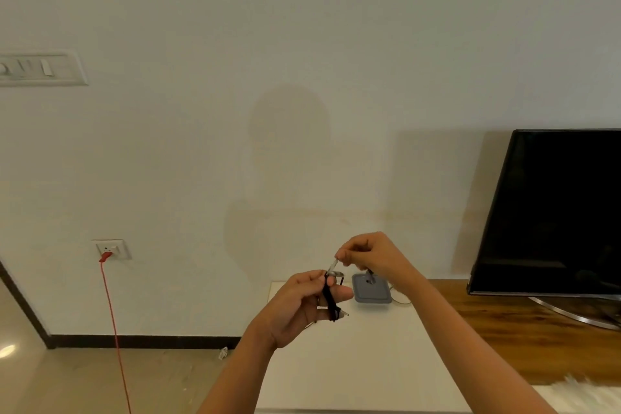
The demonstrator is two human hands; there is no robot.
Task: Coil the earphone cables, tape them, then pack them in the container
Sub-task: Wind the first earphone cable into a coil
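Earphone cable (331,299) looked black, rubbery, matt. Tape strip (332,266) was clear, shiny. Container lid (371,291) looked grey matt plastic. Tabletop (353,373) was white, smooth, matt. Shelf (497,323) showed wood grain, slight sheen. TV screen (554,212) was glossy black; its stand (578,311) brushed metal.

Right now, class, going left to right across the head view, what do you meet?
Switch panel → wall socket → left hand, gripping the coiled earphone cable → right hand → television.
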